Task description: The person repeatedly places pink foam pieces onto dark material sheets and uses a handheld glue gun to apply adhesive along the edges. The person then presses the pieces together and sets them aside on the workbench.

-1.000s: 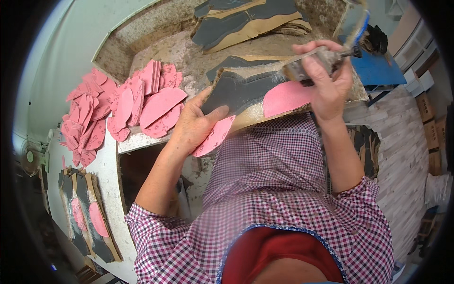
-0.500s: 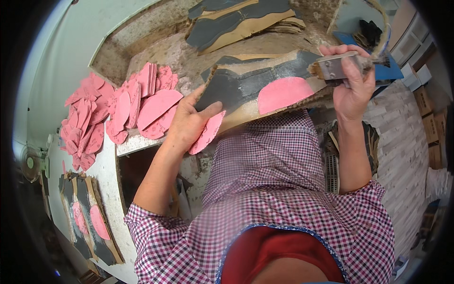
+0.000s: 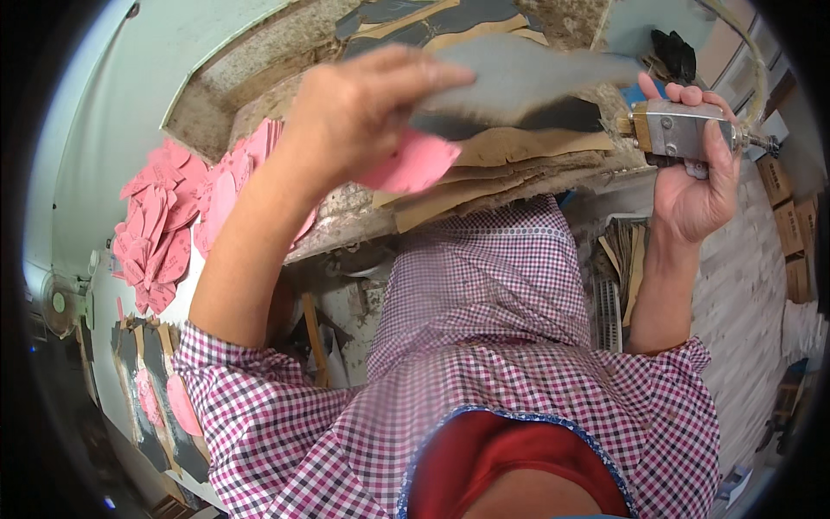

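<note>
"What step is in hand at that table (image 3: 333,232)?"

"Handling one sheet, I'd judge: over the front stack (image 3: 527,149) of tan and dark sheets there's a long gray sheet (image 3: 545,76), badly blurred, off the stack as far as I can tell"

"Who has it?"

"The left hand (image 3: 359,108), it seems; its fingers reach the near end, but blur hides how firm that grip is. The right hand (image 3: 692,190) has its grip wrapped around a metal tool (image 3: 683,131). A pink piece (image 3: 419,164) is held too, sticking out below the left palm, and the tool's bristles (image 3: 625,125) point left, toward the sheets"

"So what does the next move call for?"

"Keeping the gray sheet's far end off the bristles, I'd say, and not dropping the pink piece. That end is close to the right fingertips; I can't tell if they touch"

"And room?"

"Most is to the right, above the floor (image 3: 735,363). A raised wall (image 3: 203,104) bounds the table's back left, the pink pile (image 3: 160,221) crowds the left side, and the front stack lies along the near edge, so sideways slips look risky there"
</note>
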Motion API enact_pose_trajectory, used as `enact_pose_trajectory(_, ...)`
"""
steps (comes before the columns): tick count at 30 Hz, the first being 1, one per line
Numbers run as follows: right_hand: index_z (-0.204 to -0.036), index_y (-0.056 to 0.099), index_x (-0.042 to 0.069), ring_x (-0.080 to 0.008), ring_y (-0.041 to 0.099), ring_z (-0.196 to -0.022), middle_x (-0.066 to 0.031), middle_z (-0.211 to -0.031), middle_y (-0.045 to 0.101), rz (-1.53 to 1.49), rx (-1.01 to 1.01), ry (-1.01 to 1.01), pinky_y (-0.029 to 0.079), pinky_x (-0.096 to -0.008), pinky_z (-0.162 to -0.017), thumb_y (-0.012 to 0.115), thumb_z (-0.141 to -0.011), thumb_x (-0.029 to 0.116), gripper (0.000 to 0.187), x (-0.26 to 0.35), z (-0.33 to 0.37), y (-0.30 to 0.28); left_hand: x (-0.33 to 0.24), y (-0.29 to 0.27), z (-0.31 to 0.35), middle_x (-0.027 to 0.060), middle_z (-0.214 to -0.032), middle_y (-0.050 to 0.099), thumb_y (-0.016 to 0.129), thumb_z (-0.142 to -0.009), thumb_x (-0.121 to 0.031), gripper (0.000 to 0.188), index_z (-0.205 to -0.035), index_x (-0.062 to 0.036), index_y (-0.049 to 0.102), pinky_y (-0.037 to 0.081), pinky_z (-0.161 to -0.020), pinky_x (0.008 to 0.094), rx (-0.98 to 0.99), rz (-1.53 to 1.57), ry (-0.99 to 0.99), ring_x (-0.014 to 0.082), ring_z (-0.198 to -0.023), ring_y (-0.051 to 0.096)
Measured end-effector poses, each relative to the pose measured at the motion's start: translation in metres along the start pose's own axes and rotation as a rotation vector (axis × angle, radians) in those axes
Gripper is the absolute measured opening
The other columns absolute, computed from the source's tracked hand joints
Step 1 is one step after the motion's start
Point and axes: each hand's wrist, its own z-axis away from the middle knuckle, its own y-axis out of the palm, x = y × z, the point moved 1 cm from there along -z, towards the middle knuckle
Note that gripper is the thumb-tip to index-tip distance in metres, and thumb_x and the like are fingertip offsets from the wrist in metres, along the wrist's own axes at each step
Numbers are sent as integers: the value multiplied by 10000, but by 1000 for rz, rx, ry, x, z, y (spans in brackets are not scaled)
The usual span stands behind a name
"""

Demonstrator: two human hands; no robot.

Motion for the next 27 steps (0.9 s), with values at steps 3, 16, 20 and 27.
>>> enact_pose_trajectory(3, -1146, 531, -65, -325, 611, -1077, -182, -1054, 616, -13, 66, 111, 435, -618, -1042, 550, -917, 75, 270, 1, 9, 5, -6, 30, 51, 23, -1150, 699, 678, -710, -29, 454, -1108, -238, 739, 578, -565, 309, 193, -273, 10, 208, -721, 708)
enact_pose_trajectory(16, -1113, 547, 29, -145, 649, -887, -99, -989, 679, 327, -15, 150, 536, -277, -808, 684, -854, 26, 294, -48, 35, 34, -25, 37, 63, 16, -1145, 685, 677, -665, 11, 450, -1072, -175, 724, 555, -533, 314, 138, -265, -90, 202, -709, 694)
enact_pose_trajectory(20, -1096, 562, 23, -144, 646, -914, -88, -1006, 678, 553, -102, 40, 528, -281, -822, 691, -867, 48, 265, -38, 23, -23, -23, 45, 70, 25, -1139, 690, 691, -644, 20, 466, -1070, -166, 725, 555, -541, 316, 136, -226, -124, 202, -730, 698)
enact_pose_trajectory(27, -1103, 560, 27, -137, 633, -907, -76, -1006, 674, 586, -168, 50, 519, -296, -839, 709, -860, 63, 287, -39, 21, -37, -26, 50, 74, 28, -1119, 699, 707, -639, 11, 446, -1051, -156, 738, 539, -508, 300, 99, -225, -107, 191, -678, 688)
